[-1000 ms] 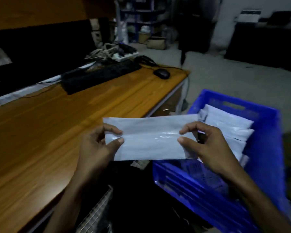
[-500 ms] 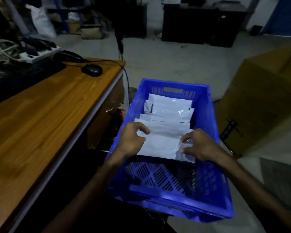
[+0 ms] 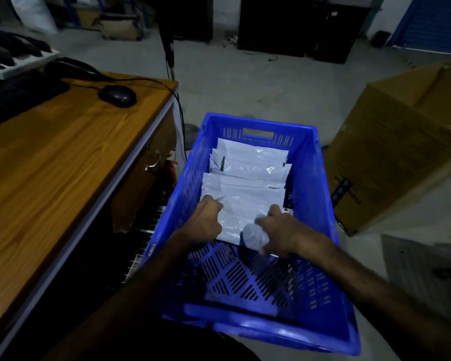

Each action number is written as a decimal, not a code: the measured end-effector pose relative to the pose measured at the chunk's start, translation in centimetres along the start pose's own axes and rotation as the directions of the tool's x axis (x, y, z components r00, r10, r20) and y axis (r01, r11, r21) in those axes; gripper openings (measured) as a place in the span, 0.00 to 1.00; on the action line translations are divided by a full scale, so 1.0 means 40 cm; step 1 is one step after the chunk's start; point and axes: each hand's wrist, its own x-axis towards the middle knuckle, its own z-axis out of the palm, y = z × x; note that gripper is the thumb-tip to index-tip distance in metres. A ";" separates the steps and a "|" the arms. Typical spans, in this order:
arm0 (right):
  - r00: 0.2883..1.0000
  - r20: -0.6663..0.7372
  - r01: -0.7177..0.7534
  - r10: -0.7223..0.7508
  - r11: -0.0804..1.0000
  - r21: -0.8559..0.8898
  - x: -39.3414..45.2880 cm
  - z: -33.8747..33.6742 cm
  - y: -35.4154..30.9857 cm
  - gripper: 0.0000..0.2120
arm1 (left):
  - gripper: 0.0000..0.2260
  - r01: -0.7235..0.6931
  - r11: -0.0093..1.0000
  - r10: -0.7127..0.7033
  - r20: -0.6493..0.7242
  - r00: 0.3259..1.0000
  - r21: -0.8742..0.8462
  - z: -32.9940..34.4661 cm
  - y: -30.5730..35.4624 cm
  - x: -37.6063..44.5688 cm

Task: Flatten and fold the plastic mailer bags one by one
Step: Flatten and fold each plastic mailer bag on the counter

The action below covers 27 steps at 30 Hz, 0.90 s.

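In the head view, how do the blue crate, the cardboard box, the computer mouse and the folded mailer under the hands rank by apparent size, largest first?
1. blue crate, though it is nearest the camera.
2. cardboard box, partly cut off by the frame, so unsure against the crate.
3. folded mailer, partly covered by both hands.
4. computer mouse.

Readable text: none anywhere in the frame.
Cardboard box (image 3: 391,152), right of the frame: dark printing low on its left face and faint lines of print across its side, too blurred and dim to read.
Mailer bags (image 3: 248,178), centre, inside the blue crate (image 3: 310,204): plain white plastic, with no label or number that can be made out.
Blue crate: no brand mark or lettering legible on its walls.
Power strip (image 3: 16,65), upper left: no readable markings.
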 end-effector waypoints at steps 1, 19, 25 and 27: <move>0.997 0.056 0.049 -0.048 0.998 -0.027 0.001 0.010 -0.015 0.35 | 0.14 -0.015 0.997 0.014 0.015 1.000 0.075 -0.004 0.005 -0.002; 0.975 0.211 0.004 0.072 0.940 -0.340 0.051 0.093 -0.053 0.38 | 0.23 -0.237 0.775 0.090 0.269 0.959 0.586 0.004 0.034 -0.063; 0.968 0.198 -0.066 0.155 0.915 -0.397 0.081 0.059 -0.051 0.39 | 0.37 -0.147 0.830 -0.052 0.337 0.940 0.538 0.018 0.030 -0.034; 0.970 0.161 -0.130 0.180 0.951 -0.282 0.106 0.065 -0.041 0.40 | 0.36 -0.134 0.829 -0.062 0.326 0.943 0.544 0.026 0.035 -0.019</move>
